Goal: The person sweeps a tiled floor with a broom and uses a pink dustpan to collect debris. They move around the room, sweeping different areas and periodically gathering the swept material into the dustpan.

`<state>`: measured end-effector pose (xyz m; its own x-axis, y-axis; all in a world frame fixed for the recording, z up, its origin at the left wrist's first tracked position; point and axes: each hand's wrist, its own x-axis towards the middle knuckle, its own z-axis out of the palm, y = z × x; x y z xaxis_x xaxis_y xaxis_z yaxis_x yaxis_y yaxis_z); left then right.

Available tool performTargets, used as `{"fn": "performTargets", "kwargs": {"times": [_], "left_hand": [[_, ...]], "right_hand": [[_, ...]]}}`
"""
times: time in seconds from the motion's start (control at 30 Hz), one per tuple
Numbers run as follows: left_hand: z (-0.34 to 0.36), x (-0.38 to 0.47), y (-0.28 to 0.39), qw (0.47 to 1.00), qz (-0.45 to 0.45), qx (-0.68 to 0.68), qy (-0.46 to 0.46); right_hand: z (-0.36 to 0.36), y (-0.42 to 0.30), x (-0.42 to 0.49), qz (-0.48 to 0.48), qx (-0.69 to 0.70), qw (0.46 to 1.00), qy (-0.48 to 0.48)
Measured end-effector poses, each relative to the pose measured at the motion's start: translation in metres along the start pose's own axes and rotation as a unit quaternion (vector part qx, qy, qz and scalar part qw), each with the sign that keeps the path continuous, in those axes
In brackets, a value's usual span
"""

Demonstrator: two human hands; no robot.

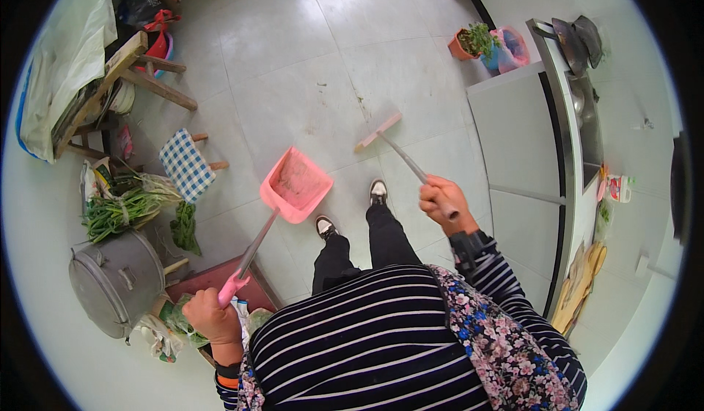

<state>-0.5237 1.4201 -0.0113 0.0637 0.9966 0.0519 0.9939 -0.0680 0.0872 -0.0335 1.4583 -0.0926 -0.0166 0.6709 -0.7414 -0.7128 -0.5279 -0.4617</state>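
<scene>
My left hand [212, 317] grips the pink handle end of a long-handled dustpan [297, 185]. Its pink pan rests on the tiled floor [286, 92] left of my feet, with grey dust and debris inside. In my right hand [448, 205] is the grey pole of a broom [404, 155]. The pink broom head [379, 132] is down at the floor ahead of my right shoe, apart from the dustpan. Small green scraps [360, 100] and dark specks lie on the tiles beyond the broom head.
At left are a wooden bench [159, 86], a stool with a checked cover [187, 166], green onions [124, 205] and a big metal pot [118, 282]. Cabinets [517, 136] under a counter line the right. A potted plant [467, 42] and a lined bin [511, 51] stand at the cabinets' far end.
</scene>
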Motion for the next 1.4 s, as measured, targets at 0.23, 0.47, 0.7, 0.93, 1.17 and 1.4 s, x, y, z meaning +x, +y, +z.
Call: {"fn": "performTargets", "kwargs": {"times": [0.23,0.47,0.7,0.93,1.17,1.4], "left_hand": [[0.003,0.011,0.019,1.000,-0.025,0.016,-0.001],[0.002,0.042,0.073,0.998,-0.053,0.017,-0.009],[0.009,0.042,0.097,0.991,-0.118,0.035,-0.043],[0.017,0.038,0.090,0.991,-0.129,0.018,-0.023],[0.013,0.039,0.095,0.992,-0.125,0.025,-0.018],[0.009,0.046,0.109,0.990,-0.130,0.043,-0.018]], "right_hand": [[-0.085,-0.082,-0.029,0.018,-0.110,0.964,0.240],[-0.196,-0.176,0.101,0.065,-0.440,0.833,0.329],[-0.119,-0.164,0.110,0.073,-0.358,0.904,0.224],[-0.057,-0.215,0.079,0.111,-0.329,0.920,0.183],[-0.074,-0.246,0.199,-0.070,-0.604,0.779,0.151],[-0.051,-0.199,0.236,0.021,-0.648,0.758,0.070]]}}
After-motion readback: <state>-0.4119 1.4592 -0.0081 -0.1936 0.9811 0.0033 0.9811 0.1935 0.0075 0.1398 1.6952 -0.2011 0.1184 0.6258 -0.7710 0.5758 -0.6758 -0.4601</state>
